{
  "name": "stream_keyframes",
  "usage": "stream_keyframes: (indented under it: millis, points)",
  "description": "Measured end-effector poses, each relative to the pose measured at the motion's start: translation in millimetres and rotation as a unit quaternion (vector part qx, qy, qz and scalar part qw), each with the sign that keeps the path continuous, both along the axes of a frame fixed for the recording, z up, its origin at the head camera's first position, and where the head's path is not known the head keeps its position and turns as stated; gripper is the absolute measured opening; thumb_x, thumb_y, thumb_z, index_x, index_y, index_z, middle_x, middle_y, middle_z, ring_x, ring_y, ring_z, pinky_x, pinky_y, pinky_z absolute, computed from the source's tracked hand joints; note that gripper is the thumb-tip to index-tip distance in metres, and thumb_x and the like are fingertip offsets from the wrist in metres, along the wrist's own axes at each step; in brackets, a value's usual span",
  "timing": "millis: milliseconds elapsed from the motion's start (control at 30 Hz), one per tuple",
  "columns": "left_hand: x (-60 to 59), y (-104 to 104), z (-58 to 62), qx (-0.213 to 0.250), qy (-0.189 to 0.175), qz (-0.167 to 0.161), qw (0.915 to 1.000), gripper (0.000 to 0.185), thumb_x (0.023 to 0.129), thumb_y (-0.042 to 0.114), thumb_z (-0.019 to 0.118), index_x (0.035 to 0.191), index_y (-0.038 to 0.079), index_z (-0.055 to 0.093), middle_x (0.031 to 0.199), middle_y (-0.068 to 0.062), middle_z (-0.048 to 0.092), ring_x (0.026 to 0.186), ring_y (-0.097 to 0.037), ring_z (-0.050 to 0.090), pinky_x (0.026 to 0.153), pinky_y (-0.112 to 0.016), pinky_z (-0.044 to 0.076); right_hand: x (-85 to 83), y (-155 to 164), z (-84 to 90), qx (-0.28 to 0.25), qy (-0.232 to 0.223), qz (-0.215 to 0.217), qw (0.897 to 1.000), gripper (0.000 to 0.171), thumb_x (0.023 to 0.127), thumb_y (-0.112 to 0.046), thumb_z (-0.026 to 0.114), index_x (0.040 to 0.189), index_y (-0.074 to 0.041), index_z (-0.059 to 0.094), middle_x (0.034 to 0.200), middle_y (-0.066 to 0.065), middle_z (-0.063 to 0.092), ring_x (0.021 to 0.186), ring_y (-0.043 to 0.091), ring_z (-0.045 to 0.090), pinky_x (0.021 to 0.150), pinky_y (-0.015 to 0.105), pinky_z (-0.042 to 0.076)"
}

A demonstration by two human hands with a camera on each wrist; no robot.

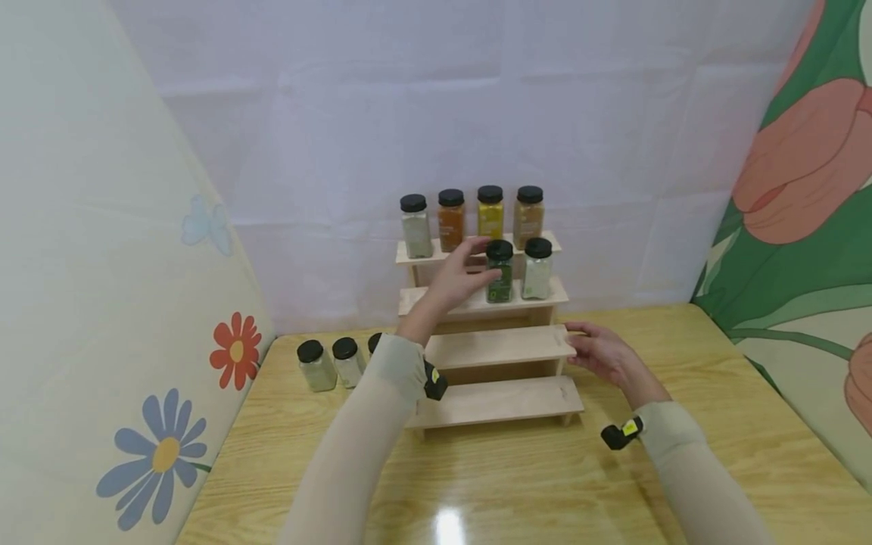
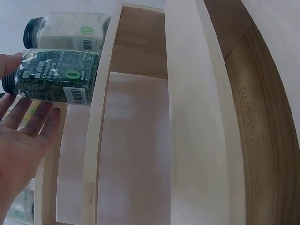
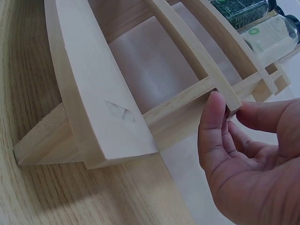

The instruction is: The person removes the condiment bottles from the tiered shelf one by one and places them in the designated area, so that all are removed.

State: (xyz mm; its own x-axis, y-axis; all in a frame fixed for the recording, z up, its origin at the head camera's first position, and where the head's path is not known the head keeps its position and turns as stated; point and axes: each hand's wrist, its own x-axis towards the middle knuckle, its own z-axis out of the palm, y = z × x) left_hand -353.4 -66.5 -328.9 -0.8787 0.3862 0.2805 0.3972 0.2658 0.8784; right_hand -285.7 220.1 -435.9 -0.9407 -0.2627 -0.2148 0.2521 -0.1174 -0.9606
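A pale wooden tiered rack (image 1: 504, 347) stands on the table. My left hand (image 1: 459, 280) is at its second tier from the top, thumb and fingers on either side of a black-capped spice jar of green flakes (image 2: 56, 77). That jar is upright on the shelf beside a jar of pale contents (image 1: 537, 271). In the left wrist view the thumb lies by the cap and the fingers spread along the opposite side. My right hand (image 3: 248, 145) pinches the right end of a lower shelf (image 3: 220, 89) between thumb and fingers.
Several filled jars, one orange (image 1: 451, 221) and one yellow (image 1: 490, 216) among them, line the top tier. More black-capped jars (image 1: 317, 366) stand on the table left of the rack, one partly hidden by my left arm. A white cloth (image 1: 341, 151) hangs behind.
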Motion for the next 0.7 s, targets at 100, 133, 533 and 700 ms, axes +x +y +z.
stream_keyframes:
  millis: [100,133,533,700]
  points:
    - [-1.3,2.6,-0.3,-0.009,0.000,0.005,0.9999,0.066,0.093,0.012,0.074,0.151,0.008,0.043,0.148,-0.017,0.050,0.131,-0.037,0.054,0.108,-0.044,0.046,0.6,2.1,-2.0,-0.007,0.015,0.011,1.000,0.059,0.102,-0.008,0.057,0.151,0.008,0.029,0.103,0.000,0.063,0.085,0.009,0.065,0.075,0.024,0.056]
    - [-1.5,3.0,-0.6,-0.014,-0.003,0.009,0.9999,0.066,0.093,0.013,0.075,0.151,0.009,0.043,0.148,-0.016,0.050,0.132,-0.036,0.053,0.109,-0.044,0.045,0.4,3.8,-3.5,-0.021,0.020,0.018,0.999,0.057,0.101,-0.009,0.060,0.149,0.007,0.034,0.103,0.001,0.064,0.085,0.011,0.066,0.075,0.024,0.057]
    - [-3.5,8.5,-7.2,-0.012,-0.021,0.017,0.9996,0.070,0.092,0.013,0.076,0.153,0.012,0.041,0.145,-0.016,0.053,0.130,-0.036,0.054,0.110,-0.044,0.044,0.0,-2.7,0.6,0.014,-0.008,-0.007,1.000,0.057,0.105,-0.003,0.048,0.155,0.008,0.022,0.103,0.001,0.062,0.084,0.010,0.064,0.073,0.024,0.056]
    - [-4.5,8.1,-7.3,-0.006,-0.017,0.024,0.9996,0.068,0.092,0.015,0.077,0.152,0.014,0.044,0.143,-0.016,0.054,0.128,-0.035,0.055,0.108,-0.046,0.045,-1.7,-4.7,1.1,0.020,-0.010,-0.005,1.000,0.057,0.105,-0.003,0.047,0.156,0.007,0.022,0.104,0.001,0.061,0.084,0.010,0.064,0.073,0.024,0.056]
